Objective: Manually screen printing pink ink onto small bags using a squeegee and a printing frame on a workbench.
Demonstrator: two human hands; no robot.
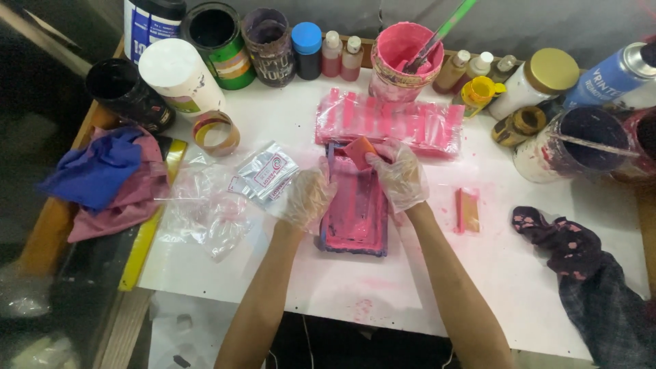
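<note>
Spray can (618, 72) cut off at right edge.

Around you, a pink paint bucket (400, 60) is holding a green-handled brush (444, 31) (paint-smeared), while blue and pink rags (109, 179) are lying beside a tape roll (216, 133).

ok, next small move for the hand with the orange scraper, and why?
Probably draw the orange scraper toward the body along the small frame. The right hand holds it at the frame's far end, pink paint covers the frame's inside, and the left hand grips the frame's left edge. I cannot tell whether the scraper's edge touches the paint yet.
</note>
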